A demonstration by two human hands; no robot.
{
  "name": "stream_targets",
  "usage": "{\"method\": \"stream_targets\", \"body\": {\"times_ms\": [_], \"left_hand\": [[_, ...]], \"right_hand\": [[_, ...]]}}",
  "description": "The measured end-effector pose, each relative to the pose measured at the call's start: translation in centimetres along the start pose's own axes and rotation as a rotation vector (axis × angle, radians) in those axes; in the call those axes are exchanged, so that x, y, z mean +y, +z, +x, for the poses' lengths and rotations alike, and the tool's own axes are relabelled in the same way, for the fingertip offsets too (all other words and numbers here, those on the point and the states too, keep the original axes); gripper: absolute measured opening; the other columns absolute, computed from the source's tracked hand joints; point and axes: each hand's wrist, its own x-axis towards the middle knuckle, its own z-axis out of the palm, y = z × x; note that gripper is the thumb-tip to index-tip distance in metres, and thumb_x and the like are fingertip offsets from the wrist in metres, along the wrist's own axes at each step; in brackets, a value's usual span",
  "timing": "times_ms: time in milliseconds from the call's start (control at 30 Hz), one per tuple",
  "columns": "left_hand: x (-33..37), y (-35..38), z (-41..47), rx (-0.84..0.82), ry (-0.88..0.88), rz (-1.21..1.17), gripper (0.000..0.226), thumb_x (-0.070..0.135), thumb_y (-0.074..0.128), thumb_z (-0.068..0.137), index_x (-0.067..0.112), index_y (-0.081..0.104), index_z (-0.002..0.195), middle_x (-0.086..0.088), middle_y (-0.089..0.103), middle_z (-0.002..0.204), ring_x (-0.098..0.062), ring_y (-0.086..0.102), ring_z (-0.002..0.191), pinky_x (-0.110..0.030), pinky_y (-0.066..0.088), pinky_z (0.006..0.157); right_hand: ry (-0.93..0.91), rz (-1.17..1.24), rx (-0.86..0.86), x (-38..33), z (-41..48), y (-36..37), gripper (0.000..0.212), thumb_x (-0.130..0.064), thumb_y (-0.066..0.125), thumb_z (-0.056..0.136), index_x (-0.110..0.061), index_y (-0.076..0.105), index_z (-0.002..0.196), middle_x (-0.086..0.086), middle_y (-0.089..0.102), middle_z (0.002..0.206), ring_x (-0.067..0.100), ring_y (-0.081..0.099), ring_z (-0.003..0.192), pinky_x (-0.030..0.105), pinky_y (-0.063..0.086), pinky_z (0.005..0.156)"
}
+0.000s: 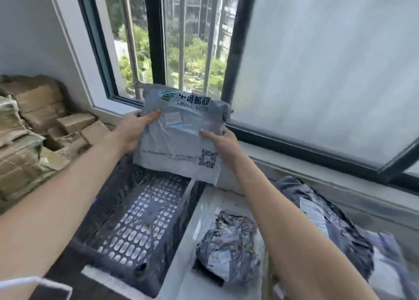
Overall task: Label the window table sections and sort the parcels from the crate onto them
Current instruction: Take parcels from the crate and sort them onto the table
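Grey "CHINA POST" parcel (181,132), w/ QR.

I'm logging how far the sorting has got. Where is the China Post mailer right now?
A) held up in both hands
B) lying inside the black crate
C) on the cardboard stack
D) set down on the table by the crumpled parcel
A: the left hand and right hand each grip a side of the China Post mailer, raised in front of the window, over the far end of the black crate.
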Motion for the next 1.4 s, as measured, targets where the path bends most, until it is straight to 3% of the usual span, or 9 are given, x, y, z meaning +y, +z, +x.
{"method": "stream_targets", "body": {"times_ms": [233, 400, 600, 733, 867, 1000, 1100, 1267, 1400], "left_hand": [[-1.0, 13.0, -5.8, -0.259, -0.047, -0.035, 0.051, 0.033, 0.075, 0.083, 0.010, 0.062, 0.127, -0.010, 0.071, 0.118, -0.029, 0.070, 0.104, -0.043, 0.059, 0.081], [-3.0, 20.9, -9.8, -0.421, -0.137, 0.086, 0.057, 0.036, 0.083, 0.073, 0.009, 0.066, 0.120, -0.012, 0.072, 0.114, -0.030, 0.070, 0.103, -0.044, 0.058, 0.085], [-6.3, 28.8, -12.3, -0.463, -0.236, 0.089, 0.028, 0.024, 0.080, 0.079, 0.009, 0.072, 0.102, -0.008, 0.077, 0.094, -0.022, 0.075, 0.080, -0.031, 0.059, 0.060], [-9.3, 31.6, -12.6, -0.443, -0.404, 0.100, 0.029, 0.021, 0.082, 0.079, 0.006, 0.072, 0.102, -0.013, 0.076, 0.096, -0.030, 0.074, 0.085, -0.048, 0.060, 0.077], [-11.5, 33.3, -11.9, -0.387, -0.469, 0.144, 0.023, 0.020, 0.076, 0.083, 0.007, 0.072, 0.101, -0.012, 0.075, 0.089, -0.027, 0.071, 0.072, -0.044, 0.059, 0.077], [-13.6, 34.4, -10.8, -0.321, -0.437, 0.195, 0.042, 0.021, 0.072, 0.086, 0.000, 0.064, 0.121, -0.016, 0.070, 0.111, -0.030, 0.069, 0.090, -0.042, 0.057, 0.084], [-14.9, 34.9, -11.0, -0.349, -0.249, 0.600, 0.074, 0.028, 0.077, 0.083, 0.004, 0.043, 0.144, -0.011, 0.056, 0.135, -0.029, 0.057, 0.117, -0.040, 0.048, 0.100], [-16.4, 34.8, -11.4, -0.392, -0.133, 0.806, 0.071, 0.040, 0.076, 0.080, 0.011, 0.046, 0.138, -0.006, 0.057, 0.134, -0.024, 0.056, 0.112, -0.029, 0.042, 0.086], [-16.4, 34.3, -11.1, -0.362, -0.112, 0.815, 0.084, 0.048, 0.073, 0.081, 0.012, 0.036, 0.148, -0.006, 0.047, 0.147, -0.027, 0.047, 0.131, -0.036, 0.041, 0.100]], "right_hand": [[-0.090, 0.015, 0.116, -1.0, -9.5, -13.5, 0.036, -0.013, 0.075, 0.086, 0.002, 0.065, 0.116, 0.002, 0.070, 0.090, 0.006, 0.066, 0.073, 0.012, 0.052, 0.065], [-0.046, 0.117, 0.174, 1.0, -15.1, -22.3, 0.037, -0.013, 0.074, 0.088, 0.005, 0.064, 0.118, 0.016, 0.071, 0.105, 0.029, 0.069, 0.092, 0.036, 0.058, 0.086], [0.041, -0.003, 0.356, 4.7, -18.6, -29.3, 0.031, -0.039, 0.078, 0.083, -0.017, 0.068, 0.102, -0.004, 0.076, 0.091, 0.010, 0.069, 0.079, 0.017, 0.052, 0.064], [0.106, -0.044, 0.497, 7.9, -18.9, -32.0, 0.042, -0.042, 0.077, 0.083, -0.011, 0.067, 0.109, 0.001, 0.072, 0.098, 0.016, 0.066, 0.087, 0.025, 0.050, 0.070], [0.176, -0.058, 0.627, 9.7, -18.6, -33.9, 0.055, -0.037, 0.076, 0.085, -0.004, 0.059, 0.126, 0.008, 0.067, 0.115, 0.018, 0.061, 0.093, 0.031, 0.042, 0.085], [0.264, -0.047, 0.711, 10.8, -17.8, -35.0, 0.063, -0.032, 0.073, 0.088, -0.002, 0.049, 0.138, 0.014, 0.059, 0.131, 0.024, 0.054, 0.109, 0.036, 0.044, 0.095], [0.363, -0.206, 0.665, 12.2, -17.8, -34.7, 0.068, -0.030, 0.072, 0.088, -0.006, 0.040, 0.144, 0.014, 0.052, 0.139, 0.023, 0.052, 0.109, 0.038, 0.042, 0.093], [0.372, -0.466, 0.634, 13.9, -17.8, -33.8, 0.077, -0.032, 0.072, 0.084, -0.009, 0.036, 0.149, 0.011, 0.047, 0.148, 0.030, 0.046, 0.133, 0.046, 0.041, 0.108], [0.316, -0.570, 0.654, 13.1, -17.7, -33.6, 0.069, -0.036, 0.065, 0.087, -0.012, 0.040, 0.147, 0.011, 0.048, 0.144, 0.030, 0.049, 0.128, 0.044, 0.043, 0.104]]}}
